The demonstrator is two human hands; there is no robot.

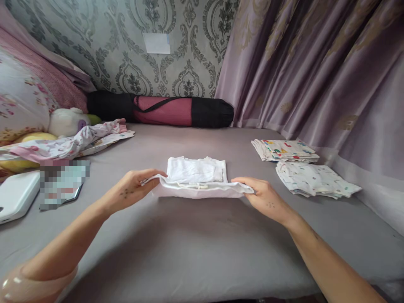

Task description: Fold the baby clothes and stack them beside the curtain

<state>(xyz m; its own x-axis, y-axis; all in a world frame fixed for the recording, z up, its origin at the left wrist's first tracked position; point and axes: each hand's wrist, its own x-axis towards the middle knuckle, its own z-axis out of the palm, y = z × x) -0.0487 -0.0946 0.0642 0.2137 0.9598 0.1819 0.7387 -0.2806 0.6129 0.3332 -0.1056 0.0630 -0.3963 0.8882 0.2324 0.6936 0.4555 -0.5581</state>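
A white cloth garment (202,191) is stretched between my two hands, its near edge raised off the grey sheet. My left hand (139,185) pinches its left end, fingers closed over the fabric. At the opposite end, my right hand (259,191) grips it between thumb and fingers. A light drawstring or trim shows along the garment's upper edge. Just behind lies a folded white garment (195,169) on the sheet; the held cloth partly covers its near side, and I cannot tell whether the two touch.
Folded printed cloths (287,150) and another patterned stack (315,179) lie at right. At left are crumpled printed clothes (72,143), a white box-like device (19,195) and a flat blurred item (65,183). A black-and-pink roll bag (162,110) lies along the wall.
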